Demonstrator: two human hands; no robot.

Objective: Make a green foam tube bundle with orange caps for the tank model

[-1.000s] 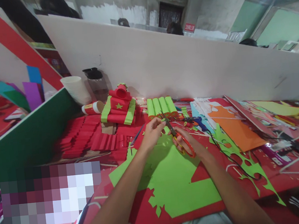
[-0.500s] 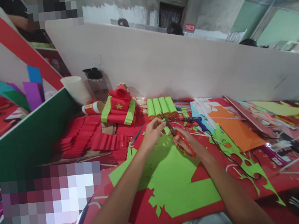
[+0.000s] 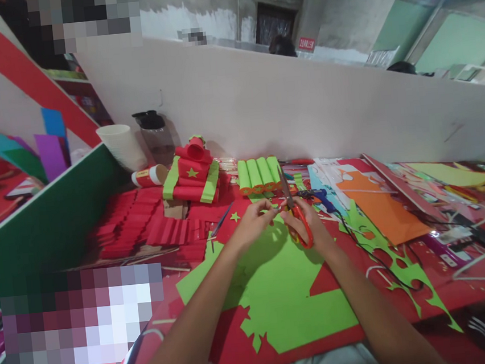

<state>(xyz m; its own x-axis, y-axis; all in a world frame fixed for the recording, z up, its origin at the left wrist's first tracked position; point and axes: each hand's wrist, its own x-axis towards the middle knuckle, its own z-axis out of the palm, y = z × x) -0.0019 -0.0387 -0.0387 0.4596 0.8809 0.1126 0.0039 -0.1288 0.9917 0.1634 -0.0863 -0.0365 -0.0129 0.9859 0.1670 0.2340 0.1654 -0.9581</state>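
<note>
Above the light green sheets [image 3: 294, 274], my right hand [image 3: 314, 226] is closed around scissors [image 3: 301, 228] with red-orange and yellow handles. The blades point up and away from me. My left hand [image 3: 253, 224] is closed, its fingertips pinched close to the right hand's fingers. Whatever lies between those fingertips is too small to make out. A small green star [image 3: 235, 216] lies on red material left of the hands. Notches are cut in the near left edge of the green sheet.
Behind the hands lie green rolls [image 3: 259, 174] and a blue glue gun [image 3: 325, 200]. A red and green paper model [image 3: 192, 172] stands among folded red strips [image 3: 130, 221]. Rightward are an orange sheet [image 3: 384, 208] and green offcuts [image 3: 405, 272]. A white partition [image 3: 286, 103] runs along the back.
The scissors have swung more upright, their blades now away from the left fingertips. My left hand has moved slightly right and down, and the two hands' fingertips are closer together.
</note>
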